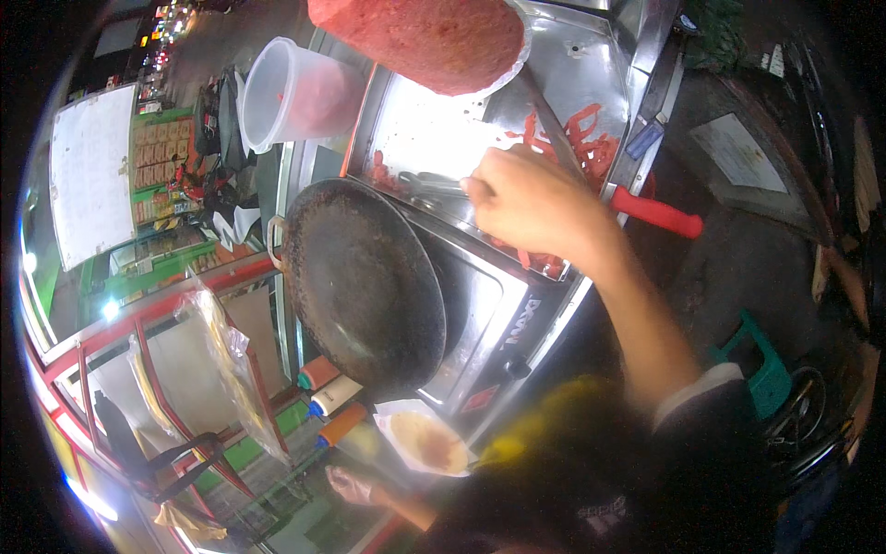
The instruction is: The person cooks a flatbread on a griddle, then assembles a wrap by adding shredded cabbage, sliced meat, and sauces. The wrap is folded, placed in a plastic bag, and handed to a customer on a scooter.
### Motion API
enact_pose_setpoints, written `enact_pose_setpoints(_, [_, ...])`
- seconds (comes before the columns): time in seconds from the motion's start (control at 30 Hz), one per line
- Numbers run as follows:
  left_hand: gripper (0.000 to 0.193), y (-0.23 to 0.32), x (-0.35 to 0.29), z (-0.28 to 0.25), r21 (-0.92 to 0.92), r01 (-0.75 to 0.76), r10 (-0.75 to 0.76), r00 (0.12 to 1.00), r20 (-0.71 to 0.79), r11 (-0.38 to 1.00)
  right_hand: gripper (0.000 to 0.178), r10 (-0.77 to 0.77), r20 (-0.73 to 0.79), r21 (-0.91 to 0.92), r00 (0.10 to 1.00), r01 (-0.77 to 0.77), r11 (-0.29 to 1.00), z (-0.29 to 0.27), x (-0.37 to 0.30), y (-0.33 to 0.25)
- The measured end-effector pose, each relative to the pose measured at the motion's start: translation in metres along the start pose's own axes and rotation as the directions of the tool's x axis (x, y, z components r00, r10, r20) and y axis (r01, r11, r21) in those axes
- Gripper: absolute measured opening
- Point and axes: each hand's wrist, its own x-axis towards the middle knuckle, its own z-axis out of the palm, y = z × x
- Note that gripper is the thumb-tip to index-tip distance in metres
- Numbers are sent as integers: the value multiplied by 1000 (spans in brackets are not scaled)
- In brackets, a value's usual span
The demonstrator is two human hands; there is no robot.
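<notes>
My right hand point(521, 198) reaches over the metal tray point(425, 120), its fingers closed around the end of metal tongs point(429, 185). Under and beyond it lie thin reddish meat strips point(591, 152). A long knife with a red handle point(657, 212) rests across the tray's right edge. At the top, a large block of reddish meat point(434, 42) stands over the tray. Low on the left, my left hand point(351, 485), apparently in a clear plastic glove, is near a round flatbread point(429, 441) on white paper. Its fingers look loosely stretched, with nothing visible in them.
A large dark round pan point(365, 286) sits on a steel stove point(480, 305) left of my right arm. Several sauce bottles point(334, 395) lie beside the pan. A translucent bucket point(300, 97) stands at the upper left. A green plastic stool point(752, 360) is at the right.
</notes>
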Motion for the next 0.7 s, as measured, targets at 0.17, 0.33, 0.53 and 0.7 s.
enact_pose_setpoints(0.17, [51, 23, -14, -1, -183, 7, -12, 1000, -22, 983, 41, 17, 80, 56, 997, -21, 998, 36, 32, 2])
enact_pose_setpoints(0.33, [49, 8, -29, -1, -57, 80, -77, 996, 41, 995, 34, 4, 44, 44, 999, -5, 999, 68, 74, 13])
enact_pose_setpoints(0.53, [49, -42, -44, 13, -39, 83, -83, 997, 8, 996, 26, -74, 91, 6, 993, 74, 997, 75, 86, 15])
enact_pose_setpoints(0.7, [45, -61, -45, 28, -280, 95, -95, 995, 13, 955, 24, -67, -34, 64, 997, 69, 996, 54, 52, 12])
